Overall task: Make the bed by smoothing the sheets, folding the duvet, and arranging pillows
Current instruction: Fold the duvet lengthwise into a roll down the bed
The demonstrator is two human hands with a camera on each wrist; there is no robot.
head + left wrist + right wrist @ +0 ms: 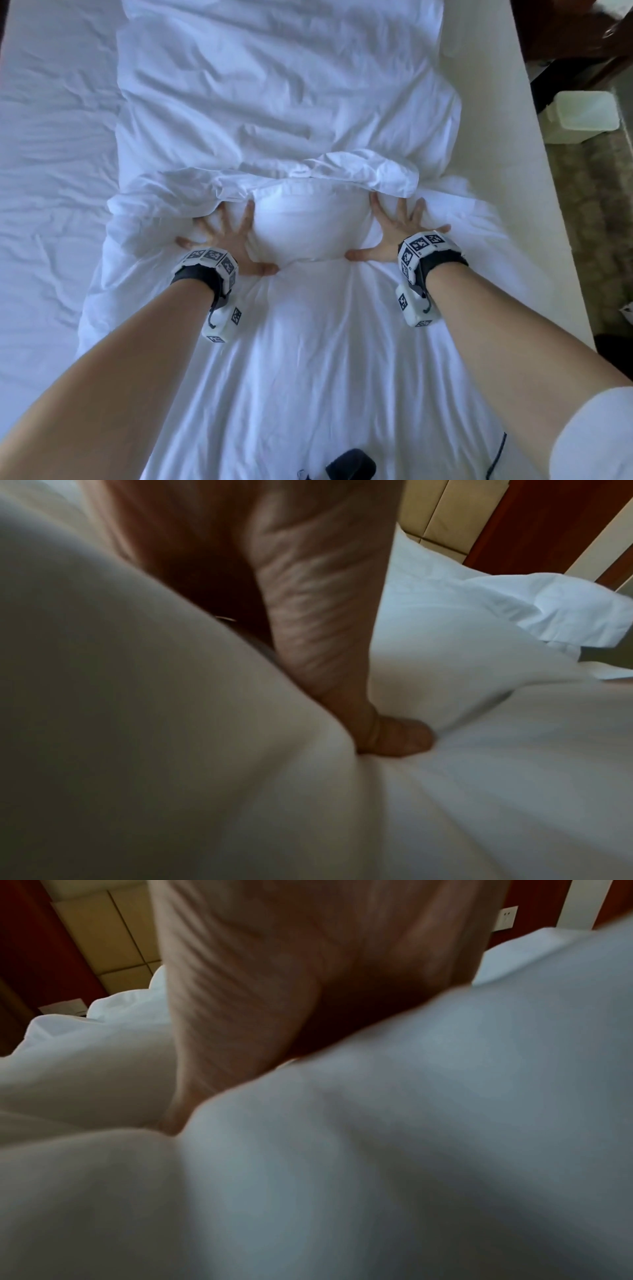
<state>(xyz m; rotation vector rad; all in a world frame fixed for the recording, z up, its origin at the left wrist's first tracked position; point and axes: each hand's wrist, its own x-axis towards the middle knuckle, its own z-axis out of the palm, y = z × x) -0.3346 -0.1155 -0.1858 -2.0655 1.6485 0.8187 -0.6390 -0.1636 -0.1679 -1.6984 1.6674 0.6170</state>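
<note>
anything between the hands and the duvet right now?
Nothing visible. The left hand and right hand both lie flat with fingers spread, pressing straight on the white duvet, one each side of a puffed bulge. A rumpled fold lies just beyond the fingertips, not under them.

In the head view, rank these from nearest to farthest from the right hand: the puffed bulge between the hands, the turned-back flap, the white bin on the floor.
From the right hand:
1. Puffed bulge, touching it, to its left.
2. Turned-back flap, just beyond the fingertips.
3. White bin, off the bed, far right.
</note>
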